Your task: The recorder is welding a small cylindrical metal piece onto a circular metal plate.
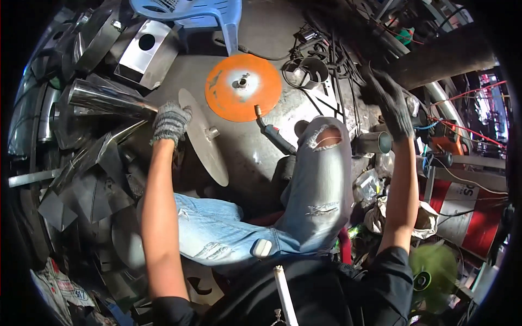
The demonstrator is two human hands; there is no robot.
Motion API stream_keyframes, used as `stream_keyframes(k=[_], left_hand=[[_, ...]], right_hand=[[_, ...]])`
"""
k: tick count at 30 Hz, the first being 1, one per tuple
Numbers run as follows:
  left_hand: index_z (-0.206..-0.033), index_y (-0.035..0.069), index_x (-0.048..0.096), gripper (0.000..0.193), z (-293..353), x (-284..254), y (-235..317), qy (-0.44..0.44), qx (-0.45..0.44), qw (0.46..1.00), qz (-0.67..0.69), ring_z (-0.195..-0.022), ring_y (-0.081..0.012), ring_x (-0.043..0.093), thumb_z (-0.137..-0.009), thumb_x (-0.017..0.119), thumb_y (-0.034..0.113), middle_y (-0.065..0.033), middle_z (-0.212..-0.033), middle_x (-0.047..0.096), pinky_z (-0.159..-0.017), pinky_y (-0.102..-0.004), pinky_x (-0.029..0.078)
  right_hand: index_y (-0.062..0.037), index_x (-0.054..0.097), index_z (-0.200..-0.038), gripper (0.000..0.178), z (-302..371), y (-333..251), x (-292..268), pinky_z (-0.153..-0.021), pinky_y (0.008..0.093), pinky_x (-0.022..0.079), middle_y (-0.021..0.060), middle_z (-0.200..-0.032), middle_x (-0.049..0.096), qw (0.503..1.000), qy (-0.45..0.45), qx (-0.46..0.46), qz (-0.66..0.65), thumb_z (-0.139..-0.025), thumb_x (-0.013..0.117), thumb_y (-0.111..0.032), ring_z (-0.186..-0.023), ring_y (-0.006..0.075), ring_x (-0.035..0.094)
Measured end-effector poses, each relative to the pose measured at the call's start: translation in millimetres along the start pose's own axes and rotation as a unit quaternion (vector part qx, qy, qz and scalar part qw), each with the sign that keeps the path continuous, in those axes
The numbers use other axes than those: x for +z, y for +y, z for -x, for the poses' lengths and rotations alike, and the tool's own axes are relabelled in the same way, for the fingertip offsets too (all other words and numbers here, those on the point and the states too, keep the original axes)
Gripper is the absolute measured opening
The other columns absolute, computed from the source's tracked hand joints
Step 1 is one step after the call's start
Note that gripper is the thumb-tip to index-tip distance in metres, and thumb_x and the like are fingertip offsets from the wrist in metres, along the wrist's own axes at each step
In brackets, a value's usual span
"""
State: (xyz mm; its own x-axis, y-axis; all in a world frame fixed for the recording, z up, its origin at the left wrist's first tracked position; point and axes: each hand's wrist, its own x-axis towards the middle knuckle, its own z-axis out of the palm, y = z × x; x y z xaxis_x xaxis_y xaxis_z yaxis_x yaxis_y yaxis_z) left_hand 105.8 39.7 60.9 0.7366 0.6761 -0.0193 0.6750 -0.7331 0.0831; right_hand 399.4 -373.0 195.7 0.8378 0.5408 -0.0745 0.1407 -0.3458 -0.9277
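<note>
My left hand [173, 120], in a grey knitted glove, is closed on the upper left edge of a thin round metal disc [197, 130]. The disc stands tilted, and a short pipe stub sticks out of its face. Just left of that hand lies a shiny tapered metal tube [109, 100]. My right hand [389, 100], in a dark grey glove, is raised at the right with fingers stretched out and nothing visible in it. An orange disc [220, 103] with a pale centre and a pipe stub lies on the floor ahead. A welding torch [278, 139] rests between it and my knee.
Bent sheet-metal pieces [92, 201] and a box with a round hole [138, 54] crowd the left. A blue plastic chair [231, 24] stands ahead. Metal rings [314, 73], cables and a thick dark pipe [443, 57] lie toward the right. A green fan [432, 274] is at the lower right.
</note>
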Motion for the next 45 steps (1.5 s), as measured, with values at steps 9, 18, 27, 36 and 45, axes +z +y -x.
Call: stream_keyframes(k=[9,18,27,36,45], left_hand=[[-0.12,-0.001,0.059,0.049,55,6,5,-0.037,-0.029,0.998,0.046,-0.108,-0.0415,0.062,-0.083,0.066,0.031,-0.0261,-0.114,0.064,-0.095,-0.0452,0.051],[-0.109,-0.001,0.057,0.039,-27,13,-33,0.106,-0.074,0.991,0.032,-0.097,-0.0455,0.066,-0.082,0.063,0.026,-0.0266,-0.093,0.069,-0.079,-0.0514,0.055],[-0.13,-0.012,0.052,0.067,-35,51,-62,0.175,-0.028,0.984,0.029,-0.117,-0.044,0.059,-0.084,0.066,0.033,-0.0334,-0.124,0.06,-0.1,-0.0435,0.048],[-0.121,-0.005,0.058,0.053,-66,85,-44,0.254,-0.124,0.954,0.097,-0.085,-0.0469,0.067,-0.087,0.062,0.035,-0.0302,-0.095,0.068,-0.079,-0.0521,0.055],[-0.124,0.004,0.055,0.049,-213,15,-132,0.155,-0.156,0.973,0.065,-0.11,-0.0406,0.065,-0.085,0.068,0.031,-0.0257,-0.123,0.063,-0.093,-0.0479,0.054]], right_hand=[[-0.0042,0.063,-0.115,0.029,154,174,-53,-0.065,0.0329,0.057,0.0101,-0.087,0.071,0.966,0.04,0.24,-0.088,-0.098,0.066,-0.027,-0.071,0.0227,0.071],[-0.0025,0.066,-0.122,0.031,151,200,14,-0.083,0.0286,0.051,0.0038,-0.11,0.069,0.973,0.027,0.217,-0.068,-0.098,0.065,-0.022,-0.093,0.0129,0.063],[0.0002,0.058,-0.129,0.037,172,248,34,-0.078,0.0287,0.053,0.0066,-0.11,0.067,0.931,-0.015,0.321,-0.171,-0.097,0.066,-0.016,-0.092,0.0145,0.063],[0.0036,0.053,-0.134,0.044,218,274,33,-0.099,0.0343,0.047,0.0155,-0.127,0.064,0.935,-0.043,0.33,-0.124,-0.098,0.06,-0.021,-0.116,0.0237,0.059],[0.0023,0.052,-0.134,0.037,246,367,12,-0.095,0.0328,0.049,0.0125,-0.126,0.064,0.894,-0.029,0.392,-0.216,-0.097,0.052,-0.007,-0.112,0.0225,0.061]])
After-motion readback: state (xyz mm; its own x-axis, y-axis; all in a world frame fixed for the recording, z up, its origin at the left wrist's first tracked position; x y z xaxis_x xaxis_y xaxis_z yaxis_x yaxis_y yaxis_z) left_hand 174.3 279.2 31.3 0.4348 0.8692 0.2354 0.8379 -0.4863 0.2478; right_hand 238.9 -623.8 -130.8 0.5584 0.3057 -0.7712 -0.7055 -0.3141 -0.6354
